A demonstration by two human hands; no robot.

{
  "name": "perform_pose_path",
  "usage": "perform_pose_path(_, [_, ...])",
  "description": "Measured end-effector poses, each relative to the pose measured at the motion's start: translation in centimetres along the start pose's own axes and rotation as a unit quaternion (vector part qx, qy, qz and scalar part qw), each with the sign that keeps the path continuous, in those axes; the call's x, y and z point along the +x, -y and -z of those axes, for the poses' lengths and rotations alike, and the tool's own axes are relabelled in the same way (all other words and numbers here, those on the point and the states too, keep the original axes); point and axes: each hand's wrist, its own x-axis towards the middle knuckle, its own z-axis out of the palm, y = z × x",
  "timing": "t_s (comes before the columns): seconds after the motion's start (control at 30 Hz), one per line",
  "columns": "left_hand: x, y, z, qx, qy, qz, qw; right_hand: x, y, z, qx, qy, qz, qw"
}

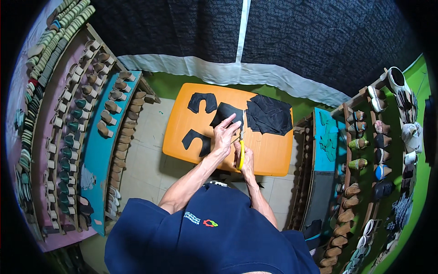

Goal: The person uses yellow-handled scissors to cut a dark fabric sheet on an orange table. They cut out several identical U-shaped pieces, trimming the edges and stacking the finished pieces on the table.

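My right hand (247, 160) is closed round the yellow-handled scissors (241, 154), whose blades point away from me along the right edge of a black piece of material (229, 112). My left hand (223, 135) grips that piece from the near side, its fingers reaching over it close to the blades. Whether the piece is cloth or thin leather I cannot tell. To the left lie two black U-shaped pieces, one farther off (197, 102) and one nearer (191, 137). Right of the scissors, a loose pile of black pieces (270, 115) covers the table's far right corner.
The orange table (178, 123) has rounded corners. Racks of shoes and wooden shoe lasts (68, 155) line the left side, with a blue board (102, 150). More shoes hang on the right rack (358, 144), beside another blue board (325, 137). A dark patterned curtain (191, 32) hangs behind.
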Motion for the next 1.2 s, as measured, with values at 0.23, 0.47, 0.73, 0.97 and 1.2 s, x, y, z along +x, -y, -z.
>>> perform_pose_path(0.23, [1.7, -0.7, 1.0, -0.094, -0.040, -0.013, 0.995, -0.9, -1.3, 0.6, -0.035, 0.063, -0.014, 0.997])
perform_pose_path(0.47, [2.1, -2.6, 2.4, -0.081, 0.024, 0.070, 0.994, -1.2, -2.8, 2.4, -0.142, 0.094, 0.017, 0.985])
perform_pose_path(0.73, [1.1, -2.6, 1.5, 0.047, 0.063, -0.023, 0.997, -0.9, -1.6, 2.5, -0.150, 0.081, 0.023, 0.985])
perform_pose_path(0.97, [1.5, -1.5, 1.8, 0.072, 0.080, -0.075, 0.991, -0.8, -0.7, 2.5, -0.149, 0.063, 0.022, 0.987])
perform_pose_path(1.2, [0.6, -2.6, 1.2, 0.075, 0.091, -0.032, 0.993, -1.0, 0.0, 2.2, -0.166, 0.049, 0.025, 0.985])
